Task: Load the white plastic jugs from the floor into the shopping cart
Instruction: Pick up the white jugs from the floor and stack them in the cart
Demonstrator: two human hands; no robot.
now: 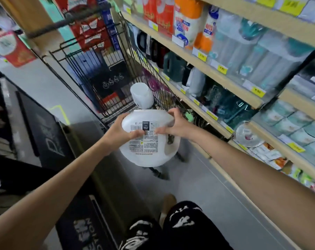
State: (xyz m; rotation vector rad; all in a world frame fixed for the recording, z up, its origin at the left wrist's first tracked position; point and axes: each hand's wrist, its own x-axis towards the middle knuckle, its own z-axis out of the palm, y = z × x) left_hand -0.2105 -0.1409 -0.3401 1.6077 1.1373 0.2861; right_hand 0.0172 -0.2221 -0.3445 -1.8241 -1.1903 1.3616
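Observation:
A white plastic jug (pixel 149 141) with a printed back label hangs in the air at the near end of the black wire shopping cart (pixel 91 69). Its white cap (pixel 141 94) points away from me, over the cart's basket. My left hand (pixel 124 130) grips the jug's left side, thumb on the label. From the right, my right hand (pixel 174 123) holds the jug's shoulder with curled fingers, above the moulded handle. The jug hides part of the cart's near rim.
Wooden store shelves (pixel 225 82) with bottles, boxes and yellow price tags run along the right. Dark printed mats (pixel 50 134) lie on the grey floor at left. A pillar (pixel 35 24) and red hanging packets (pixel 89 29) stand behind the cart. My legs (pixel 171 230) show at the bottom.

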